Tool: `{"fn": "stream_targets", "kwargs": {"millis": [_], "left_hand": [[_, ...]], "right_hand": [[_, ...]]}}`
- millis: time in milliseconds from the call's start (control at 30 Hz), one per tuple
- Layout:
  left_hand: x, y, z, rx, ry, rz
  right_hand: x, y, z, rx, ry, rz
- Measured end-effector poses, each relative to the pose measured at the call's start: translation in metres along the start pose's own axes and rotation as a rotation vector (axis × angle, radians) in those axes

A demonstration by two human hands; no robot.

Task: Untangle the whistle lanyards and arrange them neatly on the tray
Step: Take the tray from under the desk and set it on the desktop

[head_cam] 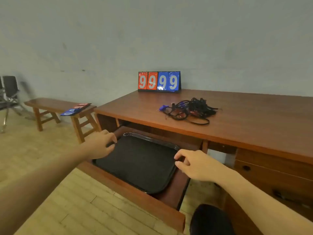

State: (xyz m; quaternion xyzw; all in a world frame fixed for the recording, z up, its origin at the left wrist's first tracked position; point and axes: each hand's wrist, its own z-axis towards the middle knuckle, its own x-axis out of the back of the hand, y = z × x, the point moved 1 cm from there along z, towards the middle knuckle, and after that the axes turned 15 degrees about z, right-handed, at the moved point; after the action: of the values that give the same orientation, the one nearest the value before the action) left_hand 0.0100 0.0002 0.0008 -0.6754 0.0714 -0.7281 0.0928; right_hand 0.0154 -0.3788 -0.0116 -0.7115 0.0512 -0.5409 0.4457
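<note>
A black tray [140, 160] lies inside the pulled-out wooden drawer [135, 197] under the desk. My left hand [100, 145] reaches to the tray's left rim, fingers curled at the edge. At the tray's right rim my right hand [191, 164] has its fingers and thumb curled at the edge; how firmly either hand holds is unclear. A tangled heap of black whistle lanyards [191, 110] with small blue and red whistles sits on the desk top [245, 119], well away from both hands.
A flip scoreboard [159, 81] showing 99 99 stands at the desk's back edge. A low wooden bench [55, 106] with another scoreboard stands to the left, a chair [9, 95] beyond it. Closed drawers [274, 168] are on the right. My dark-clad knee [210, 219] is below.
</note>
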Motion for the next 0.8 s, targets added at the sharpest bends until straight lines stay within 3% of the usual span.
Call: {"fn": "stream_targets", "kwargs": {"millis": [133,333,533,800], "left_hand": [[-0.041,-0.012,0.009,0.198,-0.246,0.044],[-0.071,-0.028,0.021,0.220,-0.332,-0.082],[-0.065,-0.020,0.026,0.326,-0.324,-0.190],[-0.033,-0.023,0.013,0.416,-0.149,-0.293]], "right_hand": [[-0.029,0.014,0.018,-0.072,-0.094,-0.068],[-0.044,0.027,0.039,-0.112,-0.086,0.014],[-0.049,0.029,0.043,-0.117,-0.030,0.038],[-0.022,0.004,0.030,-0.005,0.106,0.049]]}}
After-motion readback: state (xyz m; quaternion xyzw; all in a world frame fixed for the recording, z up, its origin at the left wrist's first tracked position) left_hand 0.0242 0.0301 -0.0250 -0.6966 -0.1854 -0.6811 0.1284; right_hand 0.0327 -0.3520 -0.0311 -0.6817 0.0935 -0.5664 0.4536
